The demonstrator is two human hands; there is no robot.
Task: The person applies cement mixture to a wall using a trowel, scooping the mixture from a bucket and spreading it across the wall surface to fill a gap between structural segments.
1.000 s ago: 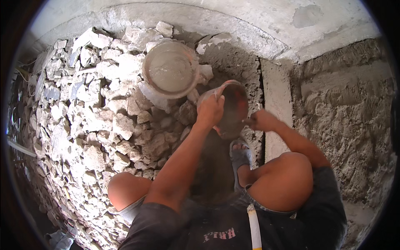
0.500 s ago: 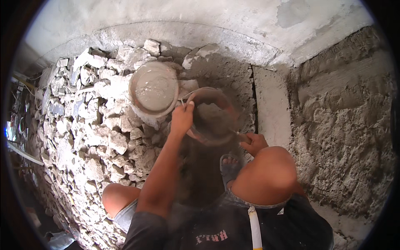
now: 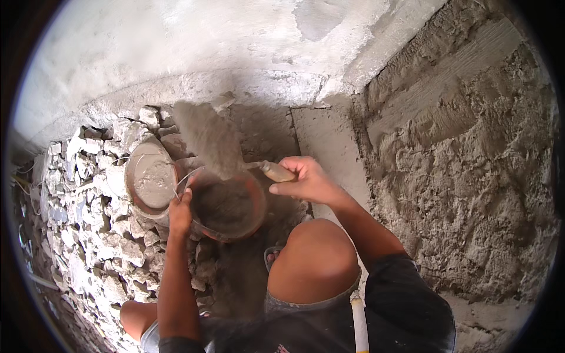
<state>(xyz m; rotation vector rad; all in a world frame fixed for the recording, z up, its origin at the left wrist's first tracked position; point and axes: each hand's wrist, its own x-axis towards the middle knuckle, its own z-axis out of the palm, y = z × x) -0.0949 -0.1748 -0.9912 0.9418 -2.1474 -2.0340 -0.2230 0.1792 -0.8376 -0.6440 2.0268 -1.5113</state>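
Observation:
My right hand [image 3: 311,181] is closed around the wooden handle of a trowel [image 3: 276,171]. A heap of wet grey mortar [image 3: 207,138] covers the trowel's blade, above the far side of a reddish bucket [image 3: 259,206]. The bucket is tilted, with dark grey mortar [image 3: 220,206] inside. My left hand [image 3: 180,213] grips that bucket at its left rim, by the wire handle. Just left of this hand stands a second bucket [image 3: 136,197], filled near the top with pale grey mortar [image 3: 154,176].
Broken stones [image 3: 118,223] cover the ground on the left. A whitish wall [image 3: 194,41] rises behind the buckets. To the right, rough grey mortar [image 3: 447,194] coats a large surface, with a pale concrete strip [image 3: 329,147] beside it. My bent knee [image 3: 318,253] is close to the bucket.
The trowel has come up loaded with mortar, with my right hand raised beside the bucket. My left hand stays on the bucket. The whole view has shifted, so the buckets appear lower and farther left.

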